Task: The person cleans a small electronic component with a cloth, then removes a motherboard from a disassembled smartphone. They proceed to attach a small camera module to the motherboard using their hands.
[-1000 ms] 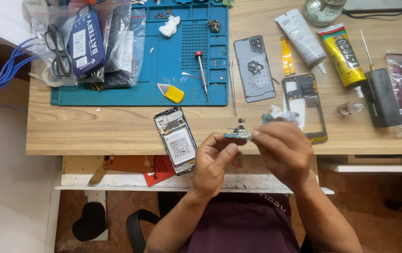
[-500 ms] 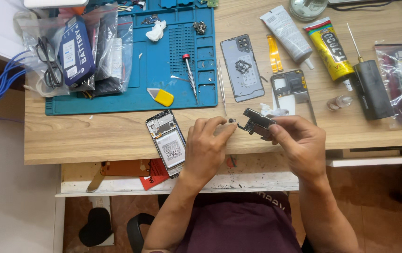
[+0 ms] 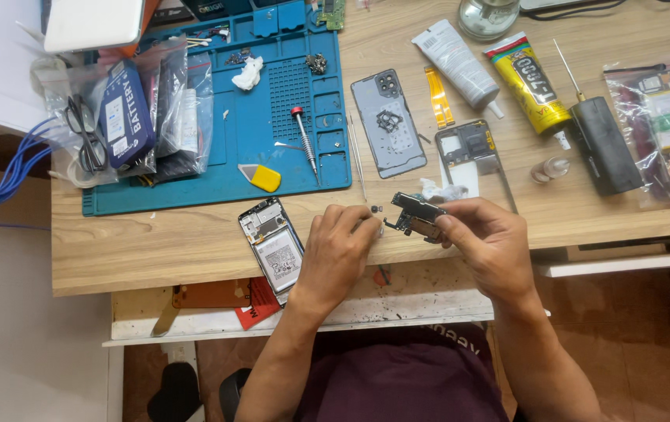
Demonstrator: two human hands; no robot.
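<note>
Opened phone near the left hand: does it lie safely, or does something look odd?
The opened phone lies askew, its lower end hanging over the wooden table edge, beside the left hand. It could be knocked off.

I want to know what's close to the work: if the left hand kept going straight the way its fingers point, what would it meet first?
Probably the small dark circuit board pinched in the right hand: the left hand points up and right at it, almost touching. Depth is unclear.
</note>
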